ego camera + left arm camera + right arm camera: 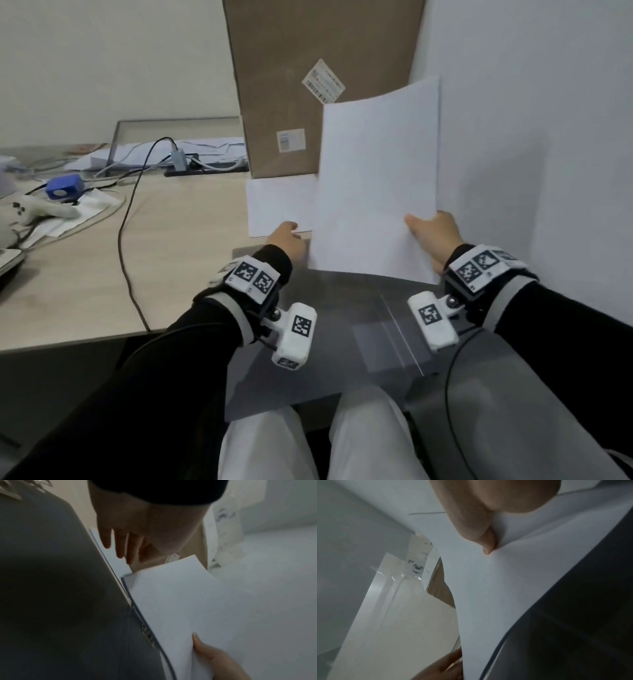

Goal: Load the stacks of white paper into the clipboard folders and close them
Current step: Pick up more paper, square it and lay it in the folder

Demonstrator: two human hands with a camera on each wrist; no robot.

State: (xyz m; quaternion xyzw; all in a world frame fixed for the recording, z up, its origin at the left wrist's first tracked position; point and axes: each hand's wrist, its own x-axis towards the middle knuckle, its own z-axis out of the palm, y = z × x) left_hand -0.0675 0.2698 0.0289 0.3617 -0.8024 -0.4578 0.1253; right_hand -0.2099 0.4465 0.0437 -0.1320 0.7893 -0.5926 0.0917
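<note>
White paper (376,185) is pinched in the right hand (432,236); the left hand (287,240), fingers straight, touches its edge.

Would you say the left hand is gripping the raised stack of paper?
No; the left hand hangs with loose fingers beside it, and only the right hand pinches the raised stack of paper.

White paper stack (376,185) raised, tilted, slightly bowed; lower right corner pinched between right fingers (488,547). Grey clipboard folder (329,342) open flat beneath. Second paper stack (277,205) flat, under left fingers (120,545).
</note>
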